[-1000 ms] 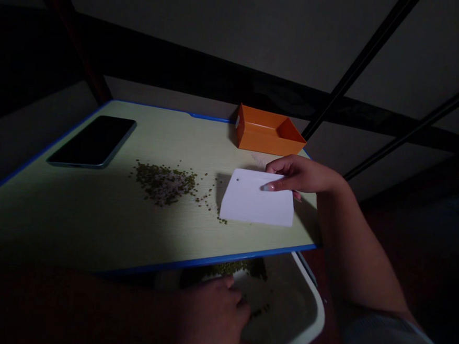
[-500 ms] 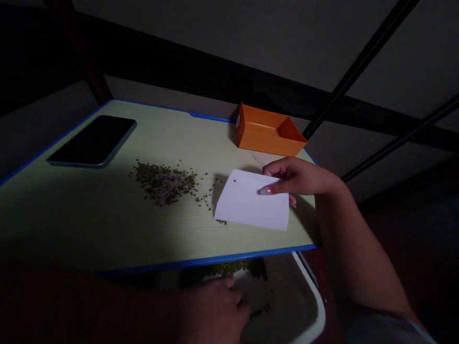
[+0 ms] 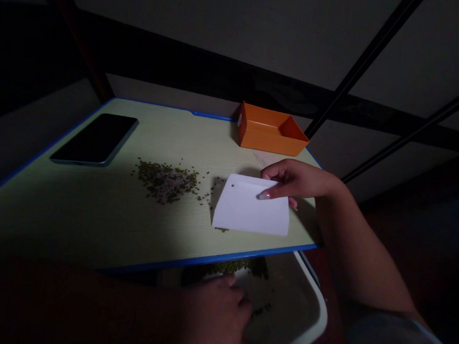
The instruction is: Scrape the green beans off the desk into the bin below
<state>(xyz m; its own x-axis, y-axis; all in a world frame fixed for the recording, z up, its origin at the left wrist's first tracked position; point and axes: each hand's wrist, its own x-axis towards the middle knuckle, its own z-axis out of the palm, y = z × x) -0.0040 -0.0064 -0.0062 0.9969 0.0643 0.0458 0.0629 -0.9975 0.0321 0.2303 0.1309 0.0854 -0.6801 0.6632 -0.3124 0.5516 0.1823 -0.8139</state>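
Head camera: right hand pinches a flat white plastic scraper, likely light, stiff, best held by its far edge; left hand, can't tell.

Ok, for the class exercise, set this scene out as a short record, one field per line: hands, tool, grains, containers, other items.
Right hand: right hand grips a white scraper, thumb on its upper face
Left hand: left hand over the white-rimmed tub; its grip cannot be told
Grains: mixed pile, green and pale, left of the scraper; green grains in the tub
Containers: orange tray at the far edge; tub below the near edge
Surface: pale tabletop, blue edging
Other: dark-screened phone, far left
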